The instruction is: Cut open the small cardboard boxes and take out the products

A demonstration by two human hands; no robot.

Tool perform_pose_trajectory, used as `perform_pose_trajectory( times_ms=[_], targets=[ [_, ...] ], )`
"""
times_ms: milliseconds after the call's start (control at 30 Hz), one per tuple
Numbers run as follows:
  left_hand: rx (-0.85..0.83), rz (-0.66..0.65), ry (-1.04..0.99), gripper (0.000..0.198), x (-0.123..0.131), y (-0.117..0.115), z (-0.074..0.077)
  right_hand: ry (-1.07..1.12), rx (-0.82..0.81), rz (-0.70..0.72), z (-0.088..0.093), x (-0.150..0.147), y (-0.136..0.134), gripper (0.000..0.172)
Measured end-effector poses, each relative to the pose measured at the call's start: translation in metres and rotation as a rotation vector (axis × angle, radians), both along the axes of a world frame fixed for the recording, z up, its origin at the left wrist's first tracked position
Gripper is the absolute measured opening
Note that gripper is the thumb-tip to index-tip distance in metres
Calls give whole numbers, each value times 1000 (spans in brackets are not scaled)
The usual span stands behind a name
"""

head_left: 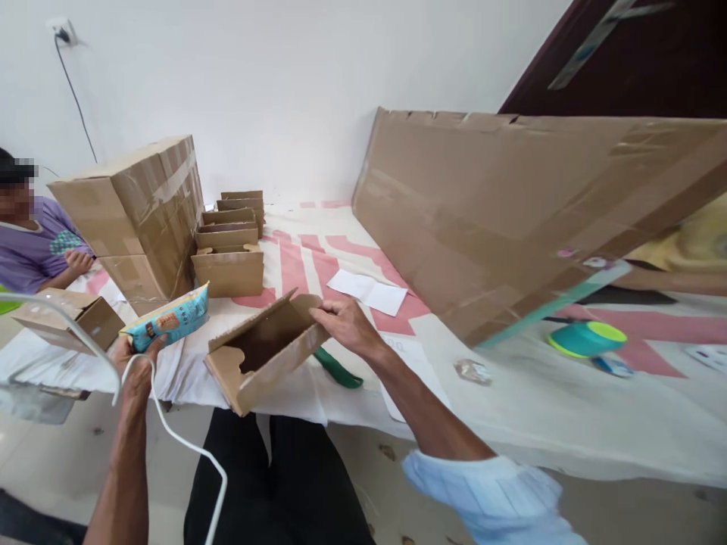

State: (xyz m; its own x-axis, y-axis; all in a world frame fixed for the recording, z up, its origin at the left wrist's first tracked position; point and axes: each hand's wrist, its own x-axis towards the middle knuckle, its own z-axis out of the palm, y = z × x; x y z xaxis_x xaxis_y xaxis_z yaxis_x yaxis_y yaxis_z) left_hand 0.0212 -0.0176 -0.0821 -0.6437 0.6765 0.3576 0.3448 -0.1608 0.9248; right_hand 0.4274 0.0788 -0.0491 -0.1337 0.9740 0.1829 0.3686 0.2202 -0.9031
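Note:
My left hand (136,362) grips a light blue snack packet (180,316) by its lower end, left of an open cardboard box (304,350). The box tilts near the table's front edge, its flaps up and its inside dark. My right hand (344,324) pinches the far right edge of this box. A white bent rod or cable (196,448) passes in front of my left wrist; I cannot tell whether my hand touches it. Beneath the box's right side lies a dark green object (339,369), partly hidden.
Several small open boxes (228,274) line up beside stacked large cartons (152,204). A closed box (71,318) lies at left, near a person in purple (34,242). A big cardboard sheet (482,197) stands at right. White papers (368,291) and a teal-yellow roll (588,339) rest on the table.

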Motion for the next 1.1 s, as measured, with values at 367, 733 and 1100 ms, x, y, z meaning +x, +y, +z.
perform_pose_trajectory(
  times_ms=[367,733,1100],
  targets=[
    [-29,-354,-43,50,49,154,-22,-42,-129,86,3,19,-41,41],
    [-188,-287,51,38,55,190,-42,-188,-122,167,-2,19,-18,54],
    [-117,-16,64,31,37,4,-35,-186,-106,53,-4,-22,39,42]
  ],
)
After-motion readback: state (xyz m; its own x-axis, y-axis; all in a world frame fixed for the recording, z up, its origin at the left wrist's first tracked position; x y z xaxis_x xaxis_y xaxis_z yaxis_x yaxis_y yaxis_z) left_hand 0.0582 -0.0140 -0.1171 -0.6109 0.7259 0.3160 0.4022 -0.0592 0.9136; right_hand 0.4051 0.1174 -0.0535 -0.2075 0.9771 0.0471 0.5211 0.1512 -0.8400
